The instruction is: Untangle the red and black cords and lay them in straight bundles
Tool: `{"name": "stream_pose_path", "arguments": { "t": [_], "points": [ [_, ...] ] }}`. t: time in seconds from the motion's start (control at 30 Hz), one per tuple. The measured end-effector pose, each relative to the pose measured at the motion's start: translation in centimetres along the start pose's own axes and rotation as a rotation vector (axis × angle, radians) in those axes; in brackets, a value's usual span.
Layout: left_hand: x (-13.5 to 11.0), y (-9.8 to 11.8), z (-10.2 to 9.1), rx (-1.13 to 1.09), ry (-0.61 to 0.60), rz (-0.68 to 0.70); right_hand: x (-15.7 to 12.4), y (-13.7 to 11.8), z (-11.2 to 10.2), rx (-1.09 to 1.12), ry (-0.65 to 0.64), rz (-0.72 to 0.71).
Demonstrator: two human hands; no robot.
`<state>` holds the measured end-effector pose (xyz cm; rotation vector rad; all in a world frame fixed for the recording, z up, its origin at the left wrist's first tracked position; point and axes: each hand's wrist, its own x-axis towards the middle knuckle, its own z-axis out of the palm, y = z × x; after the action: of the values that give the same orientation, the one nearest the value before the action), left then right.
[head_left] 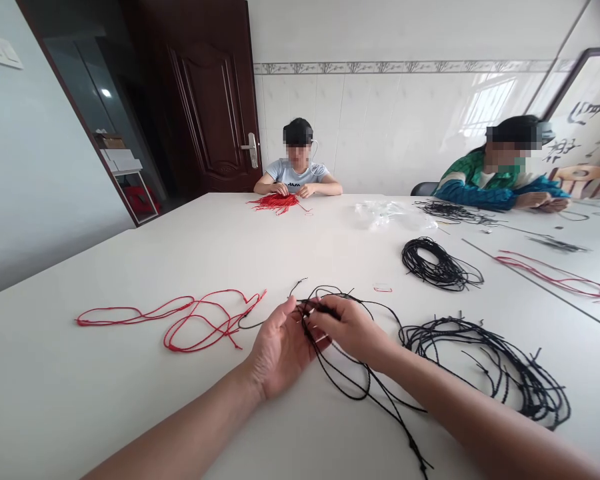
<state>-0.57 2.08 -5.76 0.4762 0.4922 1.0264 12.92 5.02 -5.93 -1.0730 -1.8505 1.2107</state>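
Note:
My left hand [279, 348] lies palm up on the white table [130, 267], fingers stretched out under a black cord [353, 387]. My right hand [353, 328] sits just right of it, fingers pinched on the same black cord near its end. The cord loops forward and trails toward me across the table. Red cords [190, 320] lie in loose loops to the left of my hands. A pile of black cords [505, 363] lies to the right of my right forearm.
A coil of black cord [437, 267] lies further back right, red cords [555, 277] beyond it. Across the table one person handles a bunch of red cords [276, 202]; another person [500, 177] sits far right with black cords [453, 211]. Clear plastic [385, 213] lies mid-table.

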Motion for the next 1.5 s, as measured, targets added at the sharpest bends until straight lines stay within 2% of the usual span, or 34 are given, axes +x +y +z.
{"name": "stream_pose_path", "arguments": {
  "t": [0.1,0.17,0.3,0.4,0.47,0.53,0.63,0.8,0.9,1.0,1.13,1.27,1.4,1.5],
  "points": [
    [0.0,-0.1,0.1,0.024,0.003,0.007,0.1,0.0,-0.1,0.007,0.060,0.033],
    [0.2,-0.3,0.2,0.052,0.034,0.007,0.0,-0.1,0.1,-0.126,0.037,-0.030],
    [0.6,-0.4,0.1,0.121,0.208,0.014,-0.5,-0.4,1.0,-0.453,0.009,-0.179],
    [1.0,0.0,-0.4,0.161,0.285,0.077,-0.5,-1.3,0.9,-0.536,-0.014,-0.255],
    [1.2,0.3,-0.8,0.140,0.334,0.146,-0.4,-2.2,0.0,-0.557,-0.018,-0.293],
    [1.4,0.6,-1.1,0.105,0.394,0.200,-0.3,-3.3,-1.9,-0.626,-0.021,-0.270],
    [1.4,1.0,-1.1,0.087,0.403,0.205,-0.5,-4.0,-6.3,-0.782,0.012,-0.133],
    [1.0,1.5,-0.7,0.087,0.298,0.124,-3.5,-2.0,-15.0,-0.905,0.086,0.127],
    [0.9,1.8,-0.6,0.081,0.276,0.085,-6.5,-0.9,-17.7,-0.917,0.109,0.265],
    [1.0,2.0,-0.7,0.080,0.262,0.062,-9.1,-0.9,-17.2,-0.882,0.056,0.342],
    [1.0,2.0,-1.0,0.067,0.221,0.038,-11.2,-0.8,-13.6,-0.819,-0.137,0.402],
    [0.7,1.8,-1.1,0.073,0.162,0.027,-11.7,-0.1,-10.9,-0.762,-0.237,0.359],
    [0.2,1.8,-1.0,0.078,0.137,-0.005,-11.5,0.9,-10.5,-0.719,-0.275,0.266],
    [0.0,1.8,-0.9,0.068,0.137,-0.026,-11.6,1.4,-10.0,-0.843,-0.224,0.184]
  ]
}}
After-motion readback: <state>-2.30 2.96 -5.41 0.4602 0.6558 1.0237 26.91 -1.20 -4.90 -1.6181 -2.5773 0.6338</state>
